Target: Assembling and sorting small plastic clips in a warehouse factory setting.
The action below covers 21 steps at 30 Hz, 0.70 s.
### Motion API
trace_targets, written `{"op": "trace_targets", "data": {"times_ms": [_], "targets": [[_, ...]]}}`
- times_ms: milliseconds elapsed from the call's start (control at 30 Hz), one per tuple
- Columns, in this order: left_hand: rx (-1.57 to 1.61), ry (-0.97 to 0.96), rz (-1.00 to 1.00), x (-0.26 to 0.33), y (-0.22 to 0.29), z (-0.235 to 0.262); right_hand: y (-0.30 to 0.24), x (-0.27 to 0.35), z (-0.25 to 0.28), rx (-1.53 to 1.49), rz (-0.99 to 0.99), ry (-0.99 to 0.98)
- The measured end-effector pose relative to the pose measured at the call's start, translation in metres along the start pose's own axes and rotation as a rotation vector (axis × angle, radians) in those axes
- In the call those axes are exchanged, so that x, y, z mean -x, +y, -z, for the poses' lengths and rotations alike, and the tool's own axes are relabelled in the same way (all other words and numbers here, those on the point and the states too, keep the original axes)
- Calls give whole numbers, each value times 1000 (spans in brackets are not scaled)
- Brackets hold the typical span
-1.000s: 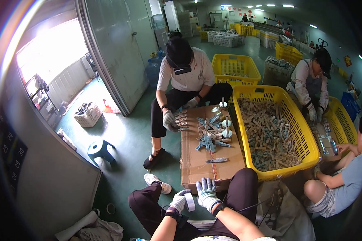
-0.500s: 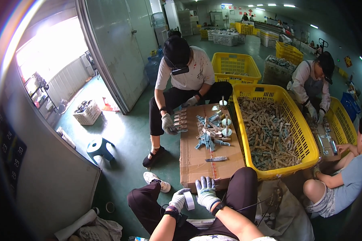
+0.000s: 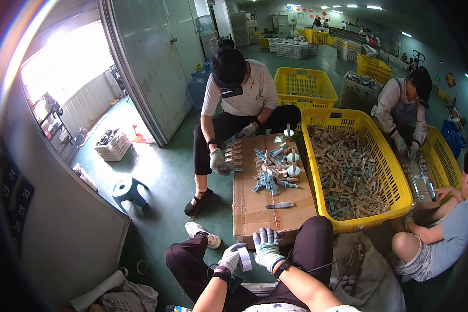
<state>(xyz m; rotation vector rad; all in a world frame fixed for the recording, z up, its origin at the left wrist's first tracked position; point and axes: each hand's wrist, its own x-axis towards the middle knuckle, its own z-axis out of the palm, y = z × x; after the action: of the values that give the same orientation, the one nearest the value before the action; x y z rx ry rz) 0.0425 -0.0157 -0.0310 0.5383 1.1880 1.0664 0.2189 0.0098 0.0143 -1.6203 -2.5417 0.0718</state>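
Observation:
My left hand [image 3: 231,258], in a white knit glove, is closed around a roll of white tape [image 3: 244,259] held just off the near edge of a cardboard box [image 3: 249,213]. On that near edge my gloved right hand [image 3: 268,249] lies flat with its fingers stretched out, holding nothing. A knife-like flat grey piece [image 3: 280,205] rests on the box top. Beyond it lies a loose pile of blue and beige clothes-peg-like clips [image 3: 269,174]. White discs with upright pins [image 3: 293,170] stand along the box's right side. A row of pinkish clips [image 3: 233,156] lines the far left edge.
A large yellow crate [image 3: 403,200] full of clips stands right of the box. Across from me sits a gloved person [image 3: 242,88]; two others work at the right. A teal stool [image 3: 128,192] stands on the floor to the left. A cloth sack [image 3: 372,281] lies near my right leg.
The person across has tilted their head slightly. Both my hands, the tape roll and the clips on the box stay where they were.

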Motion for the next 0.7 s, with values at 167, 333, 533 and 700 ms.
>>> {"op": "trace_targets", "data": {"times_ms": [167, 333, 533, 700], "targets": [[11, 8, 6, -1, -2, 2, -1, 1, 1, 4, -1, -7], [8, 10, 12, -1, -2, -2, 2, 1, -4, 7, -5, 12], [-11, 11, 22, -3, -3, 1, 1, 1, 0, 2, 1, 9], [-32, 13, 13, -2, -3, 1, -1, 0, 5, -18, 4, -7]]}}
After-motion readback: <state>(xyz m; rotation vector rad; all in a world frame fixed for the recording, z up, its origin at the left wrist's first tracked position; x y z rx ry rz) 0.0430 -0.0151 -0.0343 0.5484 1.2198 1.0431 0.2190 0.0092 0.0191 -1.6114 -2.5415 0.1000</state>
